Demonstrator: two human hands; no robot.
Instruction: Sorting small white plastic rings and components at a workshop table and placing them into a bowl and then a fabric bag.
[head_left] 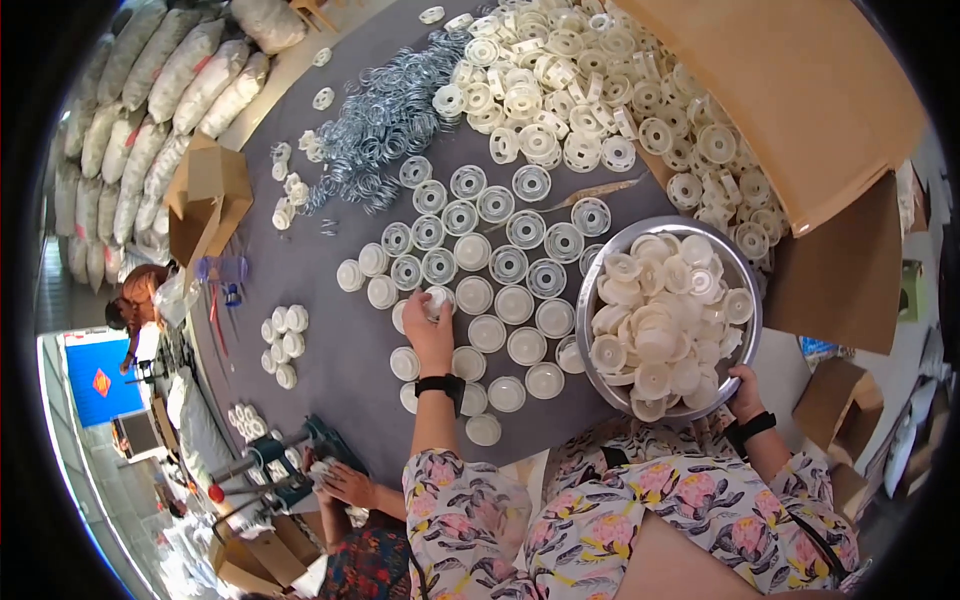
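Note:
My left hand (432, 328) reaches over the grey table, its fingers closed round a round white plastic cap (440, 296) among rows of round parts. Nearer me, several of these parts carry smooth white caps (486, 334); farther off, open rings (508, 264) show metal springs inside. At the table's front right, my right hand (746, 394) grips the rim of a steel bowl (588, 362). Loose cream-white caps (655, 330) fill the bowl in a heap.
A pile of springs (385, 125) lies at the back, beside a large heap of white rings (570, 80) spilling from a cardboard box (800, 100). At the left, a co-worker's hands (345, 485) are at a green hand press (290, 465). Stuffed sacks (185, 85) are stacked beyond.

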